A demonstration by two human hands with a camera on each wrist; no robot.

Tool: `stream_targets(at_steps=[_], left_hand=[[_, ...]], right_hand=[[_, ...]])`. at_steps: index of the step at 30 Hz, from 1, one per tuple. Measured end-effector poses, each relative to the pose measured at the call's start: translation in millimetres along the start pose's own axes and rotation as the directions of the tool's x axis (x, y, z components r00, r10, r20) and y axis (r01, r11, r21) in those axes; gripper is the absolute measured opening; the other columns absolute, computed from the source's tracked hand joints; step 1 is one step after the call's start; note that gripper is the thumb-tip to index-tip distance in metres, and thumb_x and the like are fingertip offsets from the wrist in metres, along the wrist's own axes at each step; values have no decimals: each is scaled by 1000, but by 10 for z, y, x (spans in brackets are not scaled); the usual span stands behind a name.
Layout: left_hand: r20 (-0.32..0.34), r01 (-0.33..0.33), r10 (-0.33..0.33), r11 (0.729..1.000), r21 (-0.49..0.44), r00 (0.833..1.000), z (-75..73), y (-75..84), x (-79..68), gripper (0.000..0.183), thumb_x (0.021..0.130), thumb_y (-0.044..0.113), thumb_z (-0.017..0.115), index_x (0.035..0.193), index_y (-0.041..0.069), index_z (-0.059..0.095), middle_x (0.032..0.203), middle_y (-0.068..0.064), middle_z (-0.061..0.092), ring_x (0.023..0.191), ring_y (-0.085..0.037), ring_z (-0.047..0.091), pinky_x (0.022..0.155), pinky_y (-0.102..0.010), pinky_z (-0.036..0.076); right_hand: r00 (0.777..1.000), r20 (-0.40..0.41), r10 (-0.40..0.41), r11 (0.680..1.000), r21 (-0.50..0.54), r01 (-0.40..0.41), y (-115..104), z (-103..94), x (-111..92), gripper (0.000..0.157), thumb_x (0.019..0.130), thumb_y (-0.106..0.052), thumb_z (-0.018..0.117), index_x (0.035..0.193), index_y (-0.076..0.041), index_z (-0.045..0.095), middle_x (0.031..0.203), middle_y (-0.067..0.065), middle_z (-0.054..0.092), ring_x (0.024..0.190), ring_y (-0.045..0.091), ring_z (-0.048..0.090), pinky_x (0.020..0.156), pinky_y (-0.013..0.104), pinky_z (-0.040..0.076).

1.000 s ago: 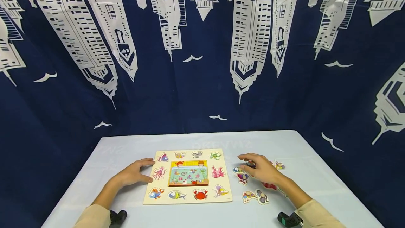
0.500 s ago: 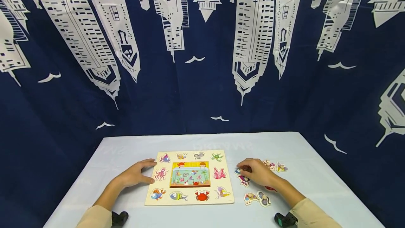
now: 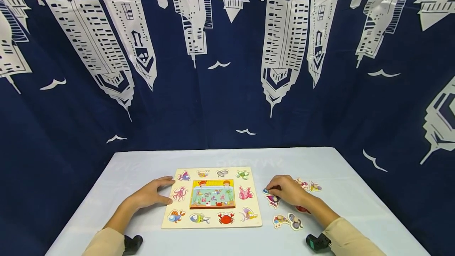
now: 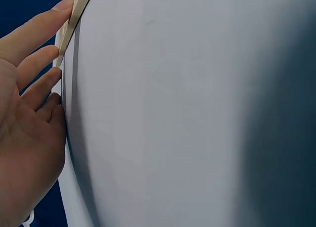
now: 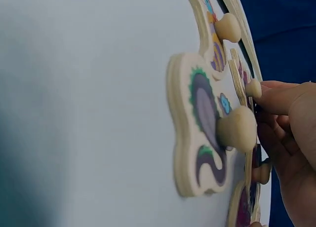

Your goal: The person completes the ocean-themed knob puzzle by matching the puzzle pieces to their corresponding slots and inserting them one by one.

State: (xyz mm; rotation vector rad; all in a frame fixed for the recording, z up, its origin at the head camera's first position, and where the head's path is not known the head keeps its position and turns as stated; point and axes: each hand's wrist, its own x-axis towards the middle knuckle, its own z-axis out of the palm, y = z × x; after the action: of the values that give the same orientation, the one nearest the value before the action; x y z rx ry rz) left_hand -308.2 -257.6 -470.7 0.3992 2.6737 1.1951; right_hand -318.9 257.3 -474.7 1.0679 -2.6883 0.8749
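A wooden puzzle board [image 3: 255, 219] with sea-animal pictures around an aquarium scene lies mid-table. My left hand [image 3: 151, 192] rests at its left edge; in the left wrist view, the left fingertips [image 4: 53, 78] touch that edge. To the board's right, my right hand [image 3: 289, 191] pinches a blue fish puzzle piece [image 3: 265, 191], mostly hidden by the fingers. Just below them lies a purple-red piece [image 3: 273, 200] with a knob. In the right wrist view, the right hand [image 5: 291, 123] is beyond a grey seahorse-like piece [image 5: 205, 123] with a round wooden knob.
More knobbed pieces lie around the right hand: a spotted piece [image 3: 280, 221], a grey piece [image 3: 295, 221], a red piece [image 3: 302, 209] partly under the wrist, a pink piece [image 3: 302, 183] and a yellowish piece [image 3: 314, 186]. A dark blue curtain [image 3: 213, 110] hangs behind the table.
My right hand has come down onto the pieces, and its spread fingers have closed in a pinch on the blue fish piece. The left hand stays at the board's edge.
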Motion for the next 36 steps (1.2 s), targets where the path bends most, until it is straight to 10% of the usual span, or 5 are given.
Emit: stream_targets(at_steps=[36], left_hand=[[-4,12,-12,1000,-13,1000,-5,-16,-18,80,74,20,94,143,-1,59,161,-23,37,149,-51,22,117,-71,17]], right_hand=[[985,105,-134,991,21,133,-706,159,649,10,94,-5,76,103,-7,82,98,-2,74,84,5,63,73,25,56]])
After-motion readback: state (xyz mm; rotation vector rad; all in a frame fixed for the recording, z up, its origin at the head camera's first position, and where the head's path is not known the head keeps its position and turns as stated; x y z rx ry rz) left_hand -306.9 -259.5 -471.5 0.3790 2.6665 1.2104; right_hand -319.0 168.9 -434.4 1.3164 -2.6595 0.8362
